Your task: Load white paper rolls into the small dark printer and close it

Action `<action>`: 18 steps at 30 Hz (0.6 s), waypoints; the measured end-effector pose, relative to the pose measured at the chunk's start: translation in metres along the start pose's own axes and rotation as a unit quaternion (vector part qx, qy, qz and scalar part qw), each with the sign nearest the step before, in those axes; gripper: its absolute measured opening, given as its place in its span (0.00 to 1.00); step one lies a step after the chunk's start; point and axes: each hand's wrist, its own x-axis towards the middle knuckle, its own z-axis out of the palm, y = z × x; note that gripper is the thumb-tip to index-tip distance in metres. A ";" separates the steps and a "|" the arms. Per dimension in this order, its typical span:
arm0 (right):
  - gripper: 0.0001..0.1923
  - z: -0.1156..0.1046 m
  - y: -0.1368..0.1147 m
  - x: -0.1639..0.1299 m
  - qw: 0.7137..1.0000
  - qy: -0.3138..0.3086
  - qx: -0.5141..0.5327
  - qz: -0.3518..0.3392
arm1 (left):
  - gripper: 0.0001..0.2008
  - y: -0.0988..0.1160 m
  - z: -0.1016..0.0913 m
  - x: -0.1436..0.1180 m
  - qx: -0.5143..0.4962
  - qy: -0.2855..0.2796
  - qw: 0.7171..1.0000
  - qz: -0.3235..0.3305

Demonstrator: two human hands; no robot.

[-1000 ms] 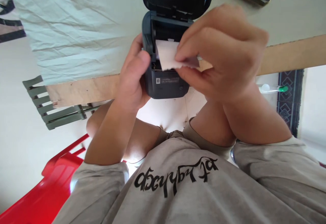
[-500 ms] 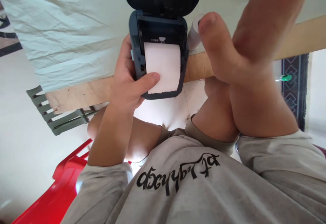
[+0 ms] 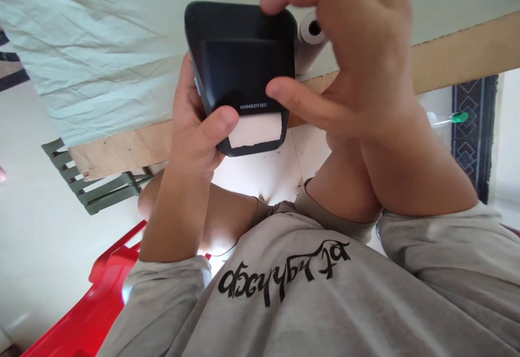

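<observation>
1. My left hand grips the printer, held over the table edge, thumb on the paper.
2. My right hand, fingers spread, presses the lid down.
3. Done: paper loaded, lid lowered. Left: confirming the latch.

Readable text: "NIIMBOT" in small white letters on the black lid of the label printer, near the lid's front edge, right above the white paper strip; a tiny tag follows it, too small to read. Grey shirt has black stylised script across the chest, not legible as words.
</observation>
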 end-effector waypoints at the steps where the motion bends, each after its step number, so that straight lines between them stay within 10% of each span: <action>1: 0.30 0.003 0.001 0.000 0.999 0.004 -0.022 -0.025 | 0.28 0.000 0.001 0.000 0.000 0.005 1.000 0.000; 18: 0.47 0.011 0.011 0.004 0.995 -0.078 0.014 -0.058 | 0.20 0.001 0.002 0.000 -0.052 -0.021 0.998 -0.026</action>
